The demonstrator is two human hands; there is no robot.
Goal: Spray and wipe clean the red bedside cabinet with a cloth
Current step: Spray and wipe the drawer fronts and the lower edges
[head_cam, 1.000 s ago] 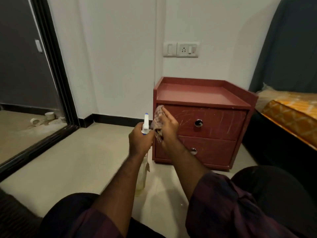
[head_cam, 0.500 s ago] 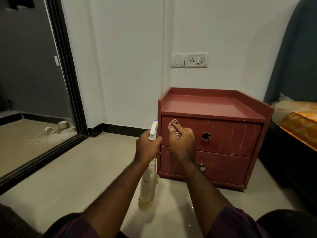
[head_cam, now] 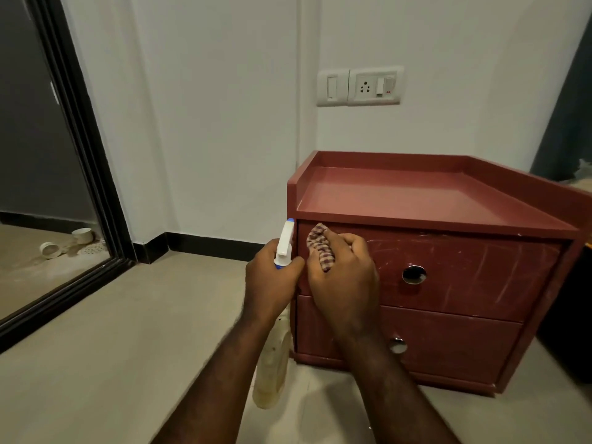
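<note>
We see the red cabinet (head_cam: 442, 267) standing on the floor (head_cam: 128, 347) against the white wall (head_cam: 208, 107), under a switch plate (head_cam: 359, 86). Our right hand (head_cam: 346, 277) has its fingers curled round a checked cloth (head_cam: 320, 246), pressing it on the top drawer (head_cam: 464, 270) near its left edge. Our left hand (head_cam: 270, 277) grips the spray bottle (head_cam: 283, 248) by its neck, just left of the cabinet.
</note>
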